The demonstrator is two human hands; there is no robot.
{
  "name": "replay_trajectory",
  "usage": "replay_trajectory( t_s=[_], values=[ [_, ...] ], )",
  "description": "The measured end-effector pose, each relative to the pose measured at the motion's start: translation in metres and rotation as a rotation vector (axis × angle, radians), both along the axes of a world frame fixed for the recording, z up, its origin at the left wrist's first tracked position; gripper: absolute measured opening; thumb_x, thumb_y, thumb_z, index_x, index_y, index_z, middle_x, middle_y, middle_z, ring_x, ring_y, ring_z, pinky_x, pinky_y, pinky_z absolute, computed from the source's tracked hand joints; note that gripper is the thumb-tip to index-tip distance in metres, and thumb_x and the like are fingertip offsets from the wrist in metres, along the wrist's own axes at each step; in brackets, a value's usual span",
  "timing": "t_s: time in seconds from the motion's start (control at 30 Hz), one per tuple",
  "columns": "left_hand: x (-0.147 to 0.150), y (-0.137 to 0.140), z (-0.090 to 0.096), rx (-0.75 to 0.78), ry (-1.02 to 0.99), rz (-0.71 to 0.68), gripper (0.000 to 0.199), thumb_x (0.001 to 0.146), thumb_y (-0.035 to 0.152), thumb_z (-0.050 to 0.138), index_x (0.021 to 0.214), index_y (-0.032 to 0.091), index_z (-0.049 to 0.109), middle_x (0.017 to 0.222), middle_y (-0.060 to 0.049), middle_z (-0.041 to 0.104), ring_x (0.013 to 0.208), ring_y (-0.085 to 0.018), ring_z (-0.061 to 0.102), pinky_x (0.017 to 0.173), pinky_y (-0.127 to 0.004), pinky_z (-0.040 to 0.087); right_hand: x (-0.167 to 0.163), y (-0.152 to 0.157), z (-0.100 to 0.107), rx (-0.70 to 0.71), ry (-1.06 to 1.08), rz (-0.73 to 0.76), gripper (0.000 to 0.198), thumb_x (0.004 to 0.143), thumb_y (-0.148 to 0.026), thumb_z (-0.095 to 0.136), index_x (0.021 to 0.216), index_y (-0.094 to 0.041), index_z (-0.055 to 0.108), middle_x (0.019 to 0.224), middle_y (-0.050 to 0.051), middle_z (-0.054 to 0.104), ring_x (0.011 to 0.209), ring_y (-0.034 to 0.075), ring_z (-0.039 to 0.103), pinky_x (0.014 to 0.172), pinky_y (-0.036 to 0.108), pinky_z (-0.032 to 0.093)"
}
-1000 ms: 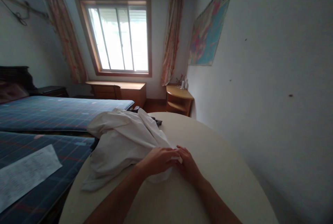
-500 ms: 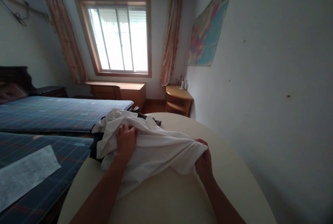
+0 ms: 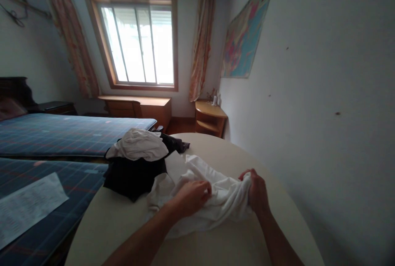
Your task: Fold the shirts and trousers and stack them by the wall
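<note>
A crumpled white garment [image 3: 216,206] lies bunched on the round cream table [image 3: 234,146]. My right hand [image 3: 257,192] is closed around its gathered right end. Over the middle of the garment, my left hand [image 3: 193,196] has its fingers curled in against the fabric; whether cloth is pinched between them is hard to make out. Just left of the garment sits a pile of clothes: a black piece [image 3: 132,175] with a white piece [image 3: 138,144] heaped on top. Another dark piece [image 3: 180,142] sticks out behind the pile.
Two beds with blue plaid mattresses [image 3: 70,132] stand to the left, and a printed sheet of paper [image 3: 31,206] rests on the nearer one. The white wall [image 3: 308,155] borders the table's right side. Beyond are a wooden desk [image 3: 154,107] and a small corner shelf [image 3: 210,111].
The white garment has come off the clothes pile toward the right and near side, and is now bunched up. My left hand moved right and nearer; my right hand shifted slightly right.
</note>
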State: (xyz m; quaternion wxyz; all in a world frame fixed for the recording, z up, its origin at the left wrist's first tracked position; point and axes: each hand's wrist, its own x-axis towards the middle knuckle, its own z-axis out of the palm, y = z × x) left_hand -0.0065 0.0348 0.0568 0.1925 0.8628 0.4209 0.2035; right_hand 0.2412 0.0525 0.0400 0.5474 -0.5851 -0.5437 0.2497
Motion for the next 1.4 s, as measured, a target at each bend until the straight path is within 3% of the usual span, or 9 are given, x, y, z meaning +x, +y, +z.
replay_trajectory(
  t_s=[0.13,0.23,0.33,0.4,0.7,0.8,1.03,1.23,1.4],
  values=[
    [-0.005,0.001,0.000,0.001,0.002,0.029,0.018,0.095,0.032,0.051,0.106,0.024,0.064,0.099,-0.004,0.074,0.091,-0.019,0.068,0.082,-0.028,0.049,-0.012,-0.001,-0.009,0.057,-0.401,0.248,0.032,0.084,-0.044,0.050,0.094,-0.020,0.068,0.107,0.009,0.070,0.100,0.024,0.064,0.090,0.035,0.048],
    [-0.017,0.008,0.003,0.134,0.013,0.295,0.035,0.092,0.027,0.054,0.126,0.022,0.056,0.127,-0.011,0.064,0.116,-0.025,0.060,0.097,-0.035,0.046,-0.029,-0.003,-0.020,-0.001,-0.589,0.353,0.055,0.082,-0.031,0.053,0.136,-0.020,0.054,0.138,0.009,0.058,0.124,0.023,0.054,0.105,0.038,0.041],
    [-0.027,0.014,-0.001,0.120,0.153,0.461,0.068,0.083,0.032,0.066,0.144,0.015,0.041,0.144,-0.021,0.049,0.133,-0.036,0.047,0.103,-0.045,0.042,-0.040,-0.005,-0.027,-0.085,-0.773,0.291,0.049,0.086,-0.032,0.054,0.133,-0.019,0.059,0.129,0.011,0.064,0.119,0.026,0.058,0.104,0.039,0.042],
    [-0.032,0.017,-0.006,0.018,0.247,0.487,0.075,0.082,0.033,0.066,0.147,0.011,0.037,0.135,-0.024,0.057,0.126,-0.037,0.053,0.099,-0.046,0.045,-0.041,-0.005,-0.027,-0.122,-0.867,0.228,0.038,0.088,-0.032,0.055,0.122,-0.020,0.067,0.118,0.012,0.069,0.112,0.027,0.061,0.100,0.038,0.044],
    [-0.043,0.019,0.000,-0.026,0.263,0.333,0.025,0.083,0.024,0.056,0.105,0.021,0.068,0.109,-0.010,0.070,0.103,-0.026,0.066,0.088,-0.033,0.049,-0.022,0.004,0.005,-0.428,-1.094,-0.026,0.026,0.089,-0.021,0.054,0.108,-0.021,0.072,0.108,0.014,0.073,0.104,0.029,0.067,0.086,0.038,0.047],
    [-0.040,0.018,0.007,0.043,0.190,0.235,0.026,0.078,0.017,0.058,0.102,0.022,0.067,0.113,-0.008,0.068,0.107,-0.024,0.063,0.090,-0.030,0.047,-0.035,0.018,0.022,-0.386,-0.971,0.085,0.031,0.091,-0.028,0.054,0.117,-0.020,0.069,0.113,0.014,0.072,0.105,0.027,0.067,0.090,0.037,0.047],
    [-0.043,0.018,0.013,-0.038,0.124,0.142,0.029,0.079,0.028,0.066,0.108,0.024,0.064,0.107,-0.005,0.071,0.098,-0.024,0.066,0.084,-0.030,0.048,-0.070,0.034,0.036,-0.242,-0.706,0.727,0.054,0.078,-0.033,0.071,0.131,-0.023,0.062,0.114,0.007,0.072,0.097,0.021,0.068,0.084,0.029,0.052],
    [-0.047,0.022,0.005,-0.112,-0.024,0.134,0.035,0.091,0.044,0.055,0.119,0.024,0.060,0.113,-0.006,0.072,0.102,-0.021,0.067,0.089,-0.029,0.048,-0.063,0.042,0.036,-0.250,-0.733,0.758,0.017,0.085,-0.027,0.062,0.092,-0.021,0.076,0.084,0.004,0.074,0.074,0.018,0.068,0.066,0.025,0.049],
    [-0.030,0.027,-0.006,-0.140,0.149,0.169,0.055,0.081,0.038,0.064,0.133,0.021,0.053,0.109,-0.007,0.073,0.098,-0.024,0.067,0.085,-0.031,0.049,-0.051,0.052,0.034,-0.202,-0.837,0.513,0.032,0.086,-0.025,0.063,0.117,-0.021,0.068,0.101,0.007,0.074,0.091,0.020,0.069,0.084,0.029,0.049]
  ],
)
